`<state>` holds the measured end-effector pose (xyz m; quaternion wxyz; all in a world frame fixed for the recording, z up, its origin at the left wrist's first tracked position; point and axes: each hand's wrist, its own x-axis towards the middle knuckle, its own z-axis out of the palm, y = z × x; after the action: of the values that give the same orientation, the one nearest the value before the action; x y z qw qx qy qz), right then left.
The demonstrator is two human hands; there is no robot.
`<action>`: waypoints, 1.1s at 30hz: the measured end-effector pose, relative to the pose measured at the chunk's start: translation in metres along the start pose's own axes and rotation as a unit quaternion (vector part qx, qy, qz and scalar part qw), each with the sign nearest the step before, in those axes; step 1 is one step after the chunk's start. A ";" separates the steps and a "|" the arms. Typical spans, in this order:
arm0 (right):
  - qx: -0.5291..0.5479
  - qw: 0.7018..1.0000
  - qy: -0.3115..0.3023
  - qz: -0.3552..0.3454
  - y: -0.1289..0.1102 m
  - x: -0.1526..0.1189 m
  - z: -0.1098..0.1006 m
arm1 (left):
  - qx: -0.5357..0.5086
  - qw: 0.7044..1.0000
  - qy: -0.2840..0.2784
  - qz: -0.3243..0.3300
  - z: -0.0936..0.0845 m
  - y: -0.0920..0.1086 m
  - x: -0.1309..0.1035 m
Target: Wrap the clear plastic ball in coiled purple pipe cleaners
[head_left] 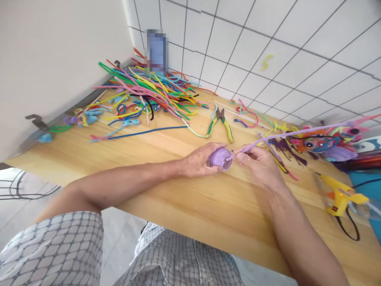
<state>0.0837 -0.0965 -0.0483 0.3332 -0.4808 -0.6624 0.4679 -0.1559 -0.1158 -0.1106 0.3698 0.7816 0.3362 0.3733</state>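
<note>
My left hand (pixel 199 159) is wrapped round a purple coil (pixel 219 157), a small rounded cup-like form wound from pipe cleaner, just above the wooden table. Its opening faces right. My right hand (pixel 258 162) pinches a long purple pipe cleaner (pixel 285 135) close to the coil. One end of that pipe cleaner reaches into the coil's opening, while the rest stretches away to the upper right. Green-and-yellow pliers (pixel 220 121) lie behind the coil with their handles spread.
Many coloured pipe cleaners (pixel 154 91) are heaped at the back left, below a blurred phone-like device (pixel 156 51). A yellow glue gun (pixel 342 194) with a black cord stands at the right. Finished-looking colourful pieces (pixel 324 143) lie at the back right, before a tiled wall (pixel 238 43).
</note>
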 end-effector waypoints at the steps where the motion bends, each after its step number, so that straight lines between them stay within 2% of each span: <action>1: 0.000 1.000 -0.005 -0.001 0.000 0.000 0.000 | 0.000 1.000 0.000 -0.009 0.000 0.001 0.000; 7: 0.036 0.999 -0.040 -0.004 -0.001 0.001 0.004 | 0.000 1.000 0.002 -0.014 0.000 0.001 -0.002; 15: 0.004 0.998 -0.058 -0.008 -0.006 0.000 0.000 | -0.003 1.000 -0.005 -0.015 -0.002 0.002 -0.002; 27: -0.011 0.998 -0.038 -0.045 -0.006 -0.004 0.010 | 0.001 1.000 -0.001 0.009 -0.001 -0.002 -0.003; 33: -0.059 0.995 -0.029 -0.073 -0.003 -0.006 0.013 | 0.005 1.000 0.007 0.018 0.000 -0.001 -0.002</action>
<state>0.0726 -0.1068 -0.0495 0.3177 -0.4364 -0.7317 0.4161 -0.1576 -0.1169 -0.1123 0.3573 0.7866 0.3265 0.3834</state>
